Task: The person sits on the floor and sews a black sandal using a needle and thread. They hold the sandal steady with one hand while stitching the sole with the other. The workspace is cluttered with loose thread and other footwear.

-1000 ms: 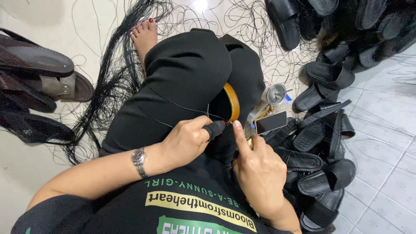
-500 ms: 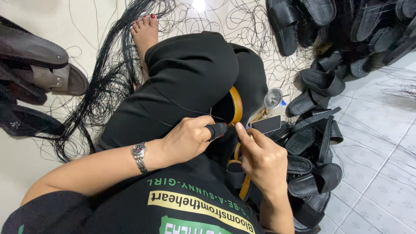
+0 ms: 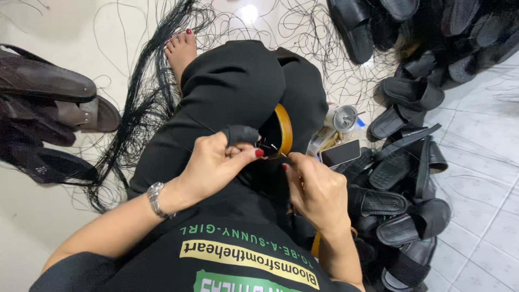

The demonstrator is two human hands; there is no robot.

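Nearest to us, our left hand (image 3: 213,165), a metal watch (image 3: 155,196) at its wrist, curls over the black sandal (image 3: 270,140) resting on our lap, thumb and fingers pinched on its strap, with a dark guard capping the forefinger. A second ago this hand sat lower and the sandal's tan edge stood clear of it; now the hand has come up against that edge, so the stitching point has closed in between the two hands. Our right hand (image 3: 319,192) has also shifted inward from the side, fingertips pressed together on what looks like a fine needle (image 3: 274,147) at the sole's rim, though the pinch itself is too small to read surely. We judge a stitch is being driven or drawn just here. Just beyond the knee lie a dark phone (image 3: 340,153) and a small clear cup (image 3: 345,118) on the floor. To the right, a heap of black sandals (image 3: 411,178) spreads close by; to the left, brown sandals (image 3: 54,103) lie stacked. Farther off, loose black thread (image 3: 146,97) trails over the pale tiled floor (image 3: 486,135) past our bare foot (image 3: 181,48).
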